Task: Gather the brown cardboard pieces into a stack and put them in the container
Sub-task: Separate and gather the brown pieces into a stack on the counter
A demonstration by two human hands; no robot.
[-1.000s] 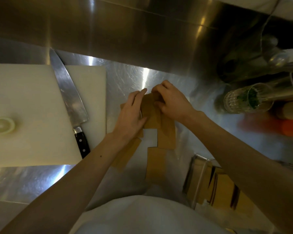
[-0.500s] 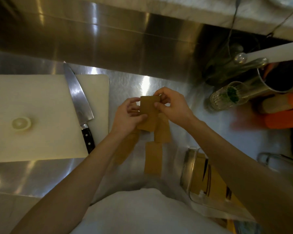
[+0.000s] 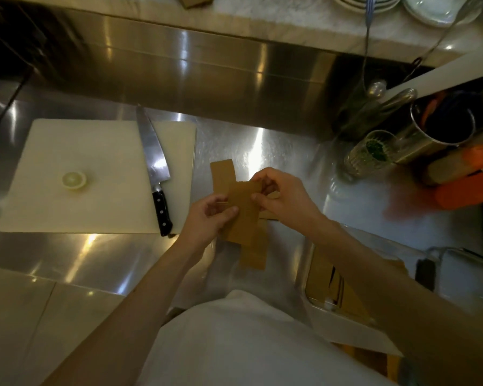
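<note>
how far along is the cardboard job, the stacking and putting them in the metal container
Partly done. Some brown cardboard pieces already sit in the rectangular metal container by the right arm. In hand: the left hand and right hand pinch a brown cardboard piece together. Left: a curved cardboard strip behind and a lower piece remain unsquared, outside the container.

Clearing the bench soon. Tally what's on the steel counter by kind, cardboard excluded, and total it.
White cutting board: 1
Chef's knife: 1
Lemon slice: 1
Ribbed glass with greens: 1
Steel utensil cup: 1
Steel container holding cardboard: 1
Total: 6
Orange items at right are too blurred to count.
</note>
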